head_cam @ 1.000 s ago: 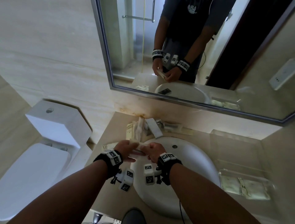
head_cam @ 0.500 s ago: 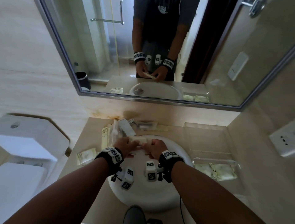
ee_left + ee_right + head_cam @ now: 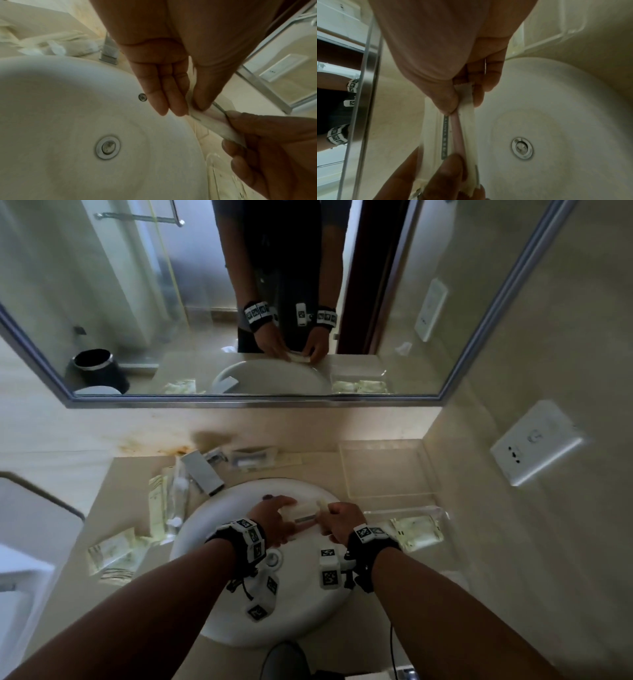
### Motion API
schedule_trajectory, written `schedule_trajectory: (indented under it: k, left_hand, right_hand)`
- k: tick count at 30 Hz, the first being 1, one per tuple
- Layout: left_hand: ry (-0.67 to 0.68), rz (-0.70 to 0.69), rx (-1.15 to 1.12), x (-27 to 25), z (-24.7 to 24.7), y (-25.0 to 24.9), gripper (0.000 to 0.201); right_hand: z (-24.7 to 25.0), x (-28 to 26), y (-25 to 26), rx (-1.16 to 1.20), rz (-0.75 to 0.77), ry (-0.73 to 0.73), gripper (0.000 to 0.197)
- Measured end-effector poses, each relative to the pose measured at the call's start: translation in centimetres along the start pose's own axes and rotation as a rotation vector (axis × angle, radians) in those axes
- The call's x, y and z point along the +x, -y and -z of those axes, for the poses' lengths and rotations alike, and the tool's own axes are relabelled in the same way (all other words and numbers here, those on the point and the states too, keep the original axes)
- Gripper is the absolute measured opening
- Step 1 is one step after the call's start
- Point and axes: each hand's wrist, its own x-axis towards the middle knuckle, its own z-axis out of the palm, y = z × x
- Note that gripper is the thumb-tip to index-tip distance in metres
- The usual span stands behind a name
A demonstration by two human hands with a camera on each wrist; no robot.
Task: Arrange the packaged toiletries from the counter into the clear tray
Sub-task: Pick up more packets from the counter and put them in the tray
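Both hands hold one long white toiletry packet (image 3: 308, 510) level over the back of the sink. My left hand (image 3: 286, 510) pinches its left end between thumb and fingers, as the left wrist view shows around the left hand (image 3: 190, 110) and packet (image 3: 214, 121). My right hand (image 3: 330, 513) pinches the right end; in the right wrist view the right hand (image 3: 462, 104) grips the packet (image 3: 447, 135), which has a pink stick inside. The clear tray (image 3: 404, 510) stands right of the sink, with two packets (image 3: 416, 530) lying in its near part.
Several more packets (image 3: 109, 553) lie on the counter left of the sink (image 3: 191, 529) and behind it beside the faucet (image 3: 202, 474). A mirror spans the wall ahead. A wall socket (image 3: 534, 446) sits on the right wall, a toilet (image 3: 20, 542) to the left.
Both hands have carried the packet rightward from the sink's left rim to over its back centre, nearer the tray. The head view has swung right.
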Motion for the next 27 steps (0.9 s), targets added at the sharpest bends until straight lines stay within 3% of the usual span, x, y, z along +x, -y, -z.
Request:
schedule_trajectory:
  k: [2,6,14,18,22,27]
  left_hand:
    - [0.02,0.034,0.009,0.6,-1.8,-0.4,0.059]
    - [0.111,0.05,0.09,1.4,-5.4,-1.4,0.042]
    - [0.208,-0.005,0.27,4.0,-11.0,-3.3,0.061]
    - [0.212,-0.098,0.502,4.2,-12.6,-4.5,0.057]
    - [0.225,-0.16,0.684,4.5,-13.6,-5.0,0.052]
    - [0.252,-0.216,0.826,5.7,-14.4,-5.0,0.051]
  right_hand:
    - [1.2,-0.3,-1.3,0.016,-0.033,-0.02,0.027]
    - [3.9,-1.3,-4.3,0.011,-0.07,-0.067,0.016]
    - [10.1,-1.0,-9.2,-0.233,-0.07,-0.186,0.034]
    - [13.6,-0.3,-11.6,-0.292,-0.164,-0.27,0.032]
    - [15.3,1.1,-12.0,-0.246,-0.264,-0.241,0.038]
    - [14.5,2.9,-12.0,-0.338,-0.22,-0.17,0.036]
